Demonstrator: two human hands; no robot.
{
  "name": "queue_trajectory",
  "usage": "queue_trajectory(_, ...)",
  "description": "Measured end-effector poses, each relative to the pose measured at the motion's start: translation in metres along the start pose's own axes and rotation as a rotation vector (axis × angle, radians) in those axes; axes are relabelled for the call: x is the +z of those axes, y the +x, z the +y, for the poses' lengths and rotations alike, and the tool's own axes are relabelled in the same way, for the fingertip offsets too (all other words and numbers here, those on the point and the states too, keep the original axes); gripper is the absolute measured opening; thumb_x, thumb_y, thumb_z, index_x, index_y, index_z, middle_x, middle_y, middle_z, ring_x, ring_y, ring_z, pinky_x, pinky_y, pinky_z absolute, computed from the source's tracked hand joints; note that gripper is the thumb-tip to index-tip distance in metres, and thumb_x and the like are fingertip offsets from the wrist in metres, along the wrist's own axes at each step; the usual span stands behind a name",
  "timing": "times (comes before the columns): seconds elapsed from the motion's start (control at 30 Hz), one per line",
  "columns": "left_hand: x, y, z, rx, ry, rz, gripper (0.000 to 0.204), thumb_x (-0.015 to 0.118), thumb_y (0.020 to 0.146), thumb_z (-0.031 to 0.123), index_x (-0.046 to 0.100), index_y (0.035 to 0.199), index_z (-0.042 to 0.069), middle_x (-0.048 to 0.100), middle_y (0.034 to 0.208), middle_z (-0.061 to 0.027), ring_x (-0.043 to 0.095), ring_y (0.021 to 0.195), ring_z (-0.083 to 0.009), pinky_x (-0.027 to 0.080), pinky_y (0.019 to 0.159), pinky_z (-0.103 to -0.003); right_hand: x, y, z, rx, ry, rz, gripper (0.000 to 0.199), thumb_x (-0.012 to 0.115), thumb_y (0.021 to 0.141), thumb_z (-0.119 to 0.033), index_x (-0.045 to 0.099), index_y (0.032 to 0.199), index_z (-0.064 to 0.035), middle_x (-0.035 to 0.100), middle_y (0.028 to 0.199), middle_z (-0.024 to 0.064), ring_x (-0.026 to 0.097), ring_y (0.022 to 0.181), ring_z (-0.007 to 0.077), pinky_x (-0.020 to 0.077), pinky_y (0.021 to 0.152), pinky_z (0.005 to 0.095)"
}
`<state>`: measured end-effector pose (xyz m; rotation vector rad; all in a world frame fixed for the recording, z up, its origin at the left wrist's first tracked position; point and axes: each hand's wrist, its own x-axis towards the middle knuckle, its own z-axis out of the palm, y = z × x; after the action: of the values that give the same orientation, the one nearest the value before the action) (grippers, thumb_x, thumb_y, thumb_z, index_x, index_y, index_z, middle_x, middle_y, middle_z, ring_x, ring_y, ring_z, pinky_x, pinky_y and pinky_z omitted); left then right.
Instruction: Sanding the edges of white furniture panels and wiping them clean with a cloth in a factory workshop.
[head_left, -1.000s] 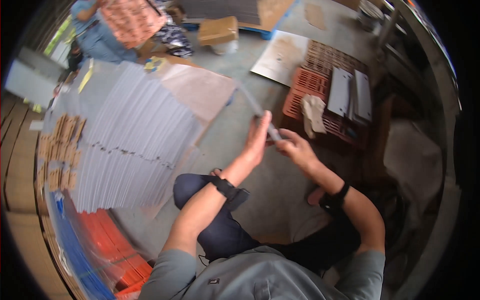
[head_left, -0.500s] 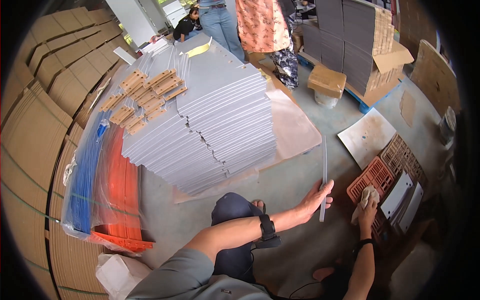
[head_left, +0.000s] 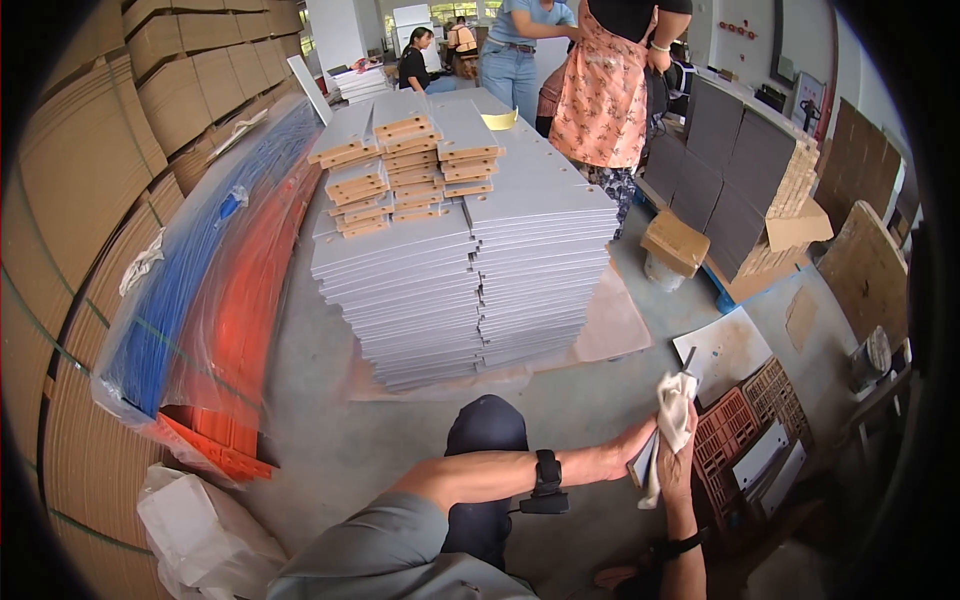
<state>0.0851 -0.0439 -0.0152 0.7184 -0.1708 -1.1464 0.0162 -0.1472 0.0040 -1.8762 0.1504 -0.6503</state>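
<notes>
Even, soft daylight fills the room; the brightest patch is the windows (head_left: 455, 10) far behind the grey panel stack (head_left: 470, 250), washed nearly white; the stack's top faces catch that light while its near side falls into mild shade on the concrete floor (head_left: 320, 400); shadows are faint and diffuse; glare glints on the plastic wrap (head_left: 190, 300) left of the stack; fisheye bending curves the cardboard sheets (head_left: 70, 200) further left; a black vignette rings the frame; the white cloth (head_left: 672, 410) is slightly soft.
</notes>
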Motion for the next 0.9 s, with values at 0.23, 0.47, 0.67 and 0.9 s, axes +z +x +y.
queue_trajectory(0.23, 0.000, -0.110, -0.009, -0.144, -0.015, -0.188, 0.068, 0.044, 0.102, 0.069, 0.051, 0.138, 0.012, 0.060, 0.111, -0.0039, 0.064, 0.086, -0.0123, 0.059, 0.069, -0.031, -0.051, 0.048, 0.040, 0.064, -0.266, 0.093, 0.040, 0.049, 0.108, -0.024, 0.058, 0.141, -0.0033, 0.065, 0.123, 0.0126, 0.061, 0.115, 0.0249, 0.0450, 0.102, 0.0370)
queue_trajectory(0.47, -0.018, -0.142, -0.002, -0.059, -0.075, -0.247, 0.068, 0.042, 0.105, 0.064, 0.047, 0.146, 0.010, 0.060, 0.119, -0.0045, 0.064, 0.095, -0.0127, 0.058, 0.076, -0.031, 0.014, 0.012, 0.003, -0.199, -0.150, 0.305, 0.042, 0.049, 0.105, -0.018, 0.054, 0.141, 0.0019, 0.065, 0.125, 0.0134, 0.061, 0.117, 0.0264, 0.0435, 0.106, 0.0370)
queue_trajectory(0.67, -0.033, -0.150, 0.001, -0.042, -0.011, -0.316, 0.069, 0.043, 0.104, 0.065, 0.047, 0.146, 0.011, 0.060, 0.119, -0.0040, 0.063, 0.096, -0.0116, 0.058, 0.076, -0.030, 0.009, 0.014, 0.004, -0.281, 0.126, 0.553, 0.038, 0.053, 0.104, -0.022, 0.060, 0.133, 0.0022, 0.067, 0.117, 0.0097, 0.063, 0.104, 0.0209, 0.0495, 0.095, 0.0348)
queue_trajectory(0.9, -0.031, -0.146, 0.006, -0.026, -0.076, -0.228, 0.070, 0.044, 0.103, 0.067, 0.048, 0.147, 0.012, 0.062, 0.116, -0.0034, 0.064, 0.097, -0.0122, 0.058, 0.079, -0.030, 0.012, 0.021, -0.105, -0.029, 0.158, 0.285, 0.040, 0.050, 0.106, -0.032, 0.060, 0.130, -0.0021, 0.067, 0.114, 0.0096, 0.065, 0.098, 0.0201, 0.0523, 0.086, 0.0345)
